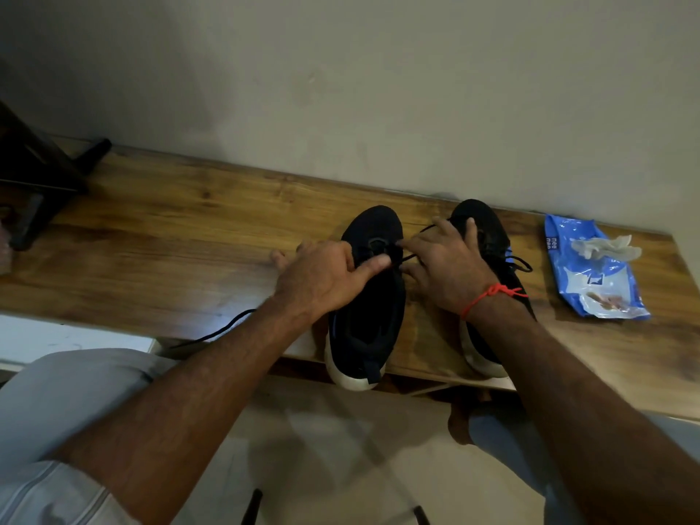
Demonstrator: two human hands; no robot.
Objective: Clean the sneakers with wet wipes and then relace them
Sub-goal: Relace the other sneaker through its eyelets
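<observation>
Grey-clad knees and both forearms fill the foreground, the arms reaching forward over the near edge of a wooden bench. Left sneaker, black with a white sole, stands on the bench with its heel overhanging the near edge and its toe towards the wall. Left hand rests on that shoe's left flank, thumb stretched across the throat, pressing on the upper near the eyelets. Right hand, a red thread at its wrist, lies between the two shoes; its thumb and forefinger appear to pinch a black lace just beside the left thumb, while its other fingers spread onto the right sneaker. A free run of lace trails off the near edge to the left. Right sneaker shows a knotted lace loop on its far side, so it seems already laced. Further right lies a blue wet-wipes pack with a crumpled used wipe on top.

Judged step: wiping is done and the left sneaker is being relaced at its lowest eyelets. Next move calls for steadying the upper, guiding the lace tip through the next eyelet and drawing both ends even
</observation>
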